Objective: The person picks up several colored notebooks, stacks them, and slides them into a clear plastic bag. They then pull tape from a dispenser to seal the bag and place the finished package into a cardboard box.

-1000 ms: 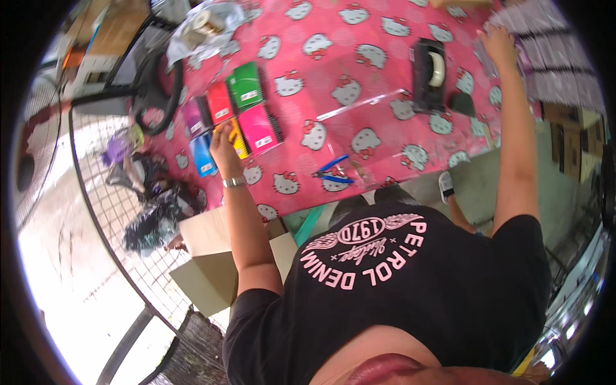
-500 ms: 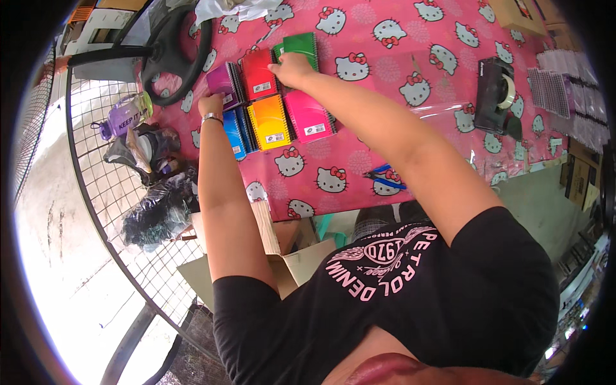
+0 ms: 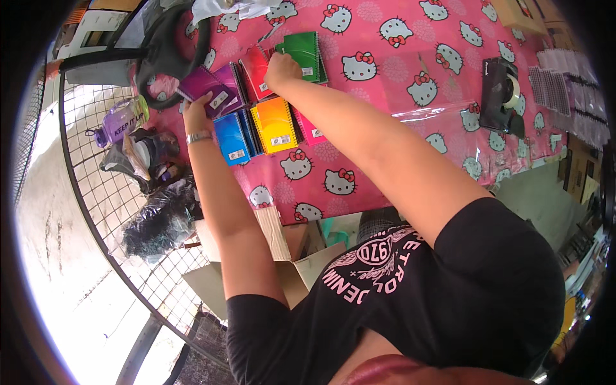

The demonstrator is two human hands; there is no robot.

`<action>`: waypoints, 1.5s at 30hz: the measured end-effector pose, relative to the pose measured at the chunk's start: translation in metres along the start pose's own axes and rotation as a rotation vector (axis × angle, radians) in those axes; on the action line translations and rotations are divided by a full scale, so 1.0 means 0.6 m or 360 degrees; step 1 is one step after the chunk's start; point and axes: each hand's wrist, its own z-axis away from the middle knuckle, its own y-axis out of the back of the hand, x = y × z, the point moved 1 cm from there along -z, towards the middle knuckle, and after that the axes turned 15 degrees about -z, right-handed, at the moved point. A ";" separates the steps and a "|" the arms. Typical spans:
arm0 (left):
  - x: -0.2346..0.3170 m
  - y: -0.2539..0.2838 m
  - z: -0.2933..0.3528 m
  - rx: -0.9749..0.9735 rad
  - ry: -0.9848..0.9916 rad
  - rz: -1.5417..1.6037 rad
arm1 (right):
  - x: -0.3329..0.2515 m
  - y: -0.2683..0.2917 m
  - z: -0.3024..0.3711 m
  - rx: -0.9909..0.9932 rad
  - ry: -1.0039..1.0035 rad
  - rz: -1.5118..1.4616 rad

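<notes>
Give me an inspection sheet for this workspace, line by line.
Surface: pink cartoon-cat patterned tablecloth.
Job's things: spiral notebooks laid side by side: purple notebook, red notebook, green notebook, blue notebook, orange-yellow notebook.
Clutter: black tape dispenser, clear plastic sleeve.
Hands: left hand on the purple notebook; right hand on the red one.
Cables: nothing seen.
Surroundings: wire mesh rack, purple water bottle, open cardboard box.

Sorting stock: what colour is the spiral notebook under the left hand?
Purple spiral notebook, under the left hand; head view.
</notes>
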 end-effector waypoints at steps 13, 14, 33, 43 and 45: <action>-0.044 -0.174 0.275 -0.0711 0.0187 0.1069 | -0.200 0.213 0.156 -0.1494 0.1810 0.1416; -0.096 -0.152 0.272 -0.0493 0.0140 0.1287 | -0.196 0.183 0.172 -0.1575 0.1990 0.1082; -0.133 -0.173 0.441 -0.0284 0.0122 0.1447 | 0.009 0.189 0.128 -0.1064 0.0505 -0.0415; -0.183 -0.200 0.455 0.0140 0.0359 0.1072 | 0.058 0.102 0.088 -0.0942 0.1035 0.0942; -0.186 -0.222 0.432 0.0312 0.0268 0.0837 | 0.070 0.088 0.118 -0.0650 0.1090 0.0820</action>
